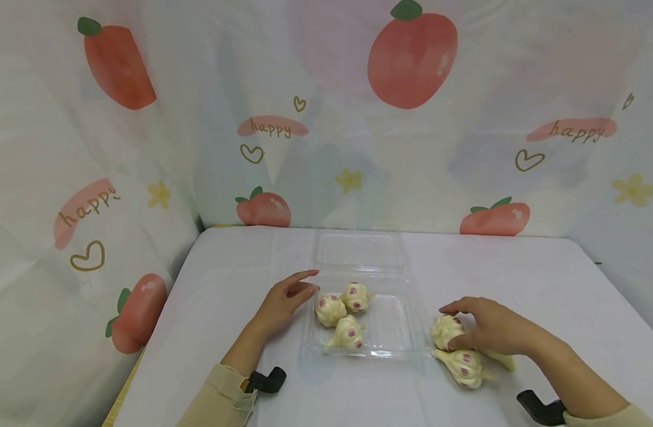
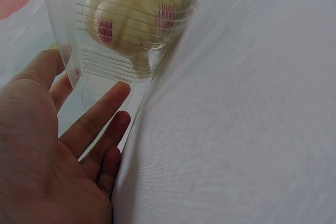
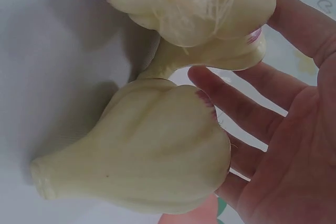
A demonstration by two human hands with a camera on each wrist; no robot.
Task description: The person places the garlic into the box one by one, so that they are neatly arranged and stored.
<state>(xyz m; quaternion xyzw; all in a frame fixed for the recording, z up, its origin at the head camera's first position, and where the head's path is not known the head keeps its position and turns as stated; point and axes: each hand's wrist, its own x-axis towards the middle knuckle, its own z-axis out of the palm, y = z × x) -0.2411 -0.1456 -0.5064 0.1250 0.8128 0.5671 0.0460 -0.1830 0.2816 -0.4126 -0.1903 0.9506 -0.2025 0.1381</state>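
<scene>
A clear plastic clamshell box (image 1: pixel 392 320) lies opened flat, with three garlic bulbs (image 1: pixel 347 332) in its left part. At its left rim, my left hand (image 1: pixel 284 303) has its fingers loosely spread; thumb and index finger reach the rim. The left wrist view shows a bulb (image 2: pixel 131 17) through the ribbed wall. My right hand (image 1: pixel 494 326) spans a garlic bulb (image 1: pixel 445 329) right of the box, thumb and index finger on opposite sides. Its other fingers (image 3: pixel 249 116) are spread behind the bulbs. Close by lie two more garlic bulbs (image 1: pixel 462 369), one partly hidden by that hand.
The box's lid (image 1: pixel 360 250) extends toward the back of the table, which has a white cover (image 1: pixel 241 255). Behind and to the left hangs a printed curtain (image 1: pixel 326 71). Each wrist carries a black mount (image 1: pixel 270 379).
</scene>
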